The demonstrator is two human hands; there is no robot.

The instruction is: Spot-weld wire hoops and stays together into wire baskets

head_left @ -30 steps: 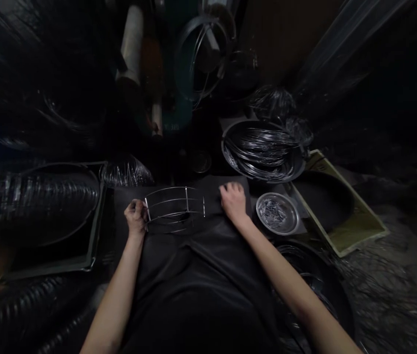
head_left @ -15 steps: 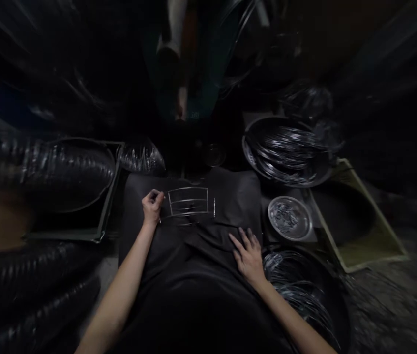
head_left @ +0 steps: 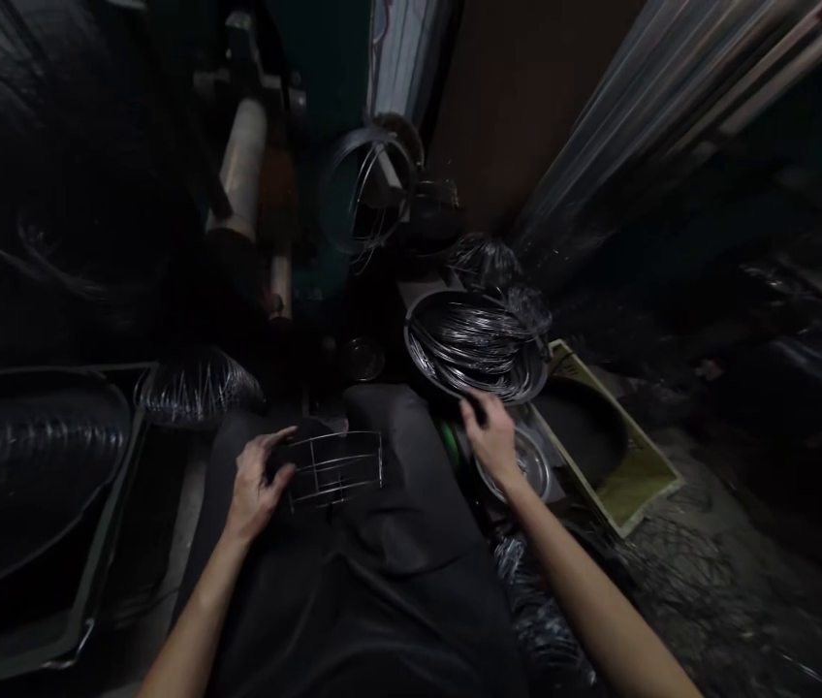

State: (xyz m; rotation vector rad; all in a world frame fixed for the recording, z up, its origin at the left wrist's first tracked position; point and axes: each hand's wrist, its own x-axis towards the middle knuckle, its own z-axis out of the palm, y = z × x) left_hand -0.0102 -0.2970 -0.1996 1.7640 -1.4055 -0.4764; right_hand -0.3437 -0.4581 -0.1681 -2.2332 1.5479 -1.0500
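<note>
A small frame of thin metal wires (head_left: 342,472) lies on the dark cloth (head_left: 403,543) over my lap. My left hand (head_left: 255,490) is at its left end, with thumb and fingers around the outer wires. To the right, my right hand (head_left: 492,441) hovers between a metal basin of wire lengths (head_left: 480,339) and a small round metal dish (head_left: 536,467). Its fingers are bent and a little apart, and nothing shows in them. The hand and forearm cover part of the dish, so most of its contents are hidden.
A yellow crate (head_left: 633,490) stands at the right, a larger crate (head_left: 83,601) with a dark tub at the left. Wire pieces (head_left: 542,611) lie below my right forearm. A machine with a pale cylinder (head_left: 243,165) rises ahead. A wire bundle (head_left: 197,388) sits beyond my left hand.
The view has turned to the right. My right hand has lifted off the cloth and moved over toward the dish and basin. My left hand stays at the wire frame, its fingers more extended.
</note>
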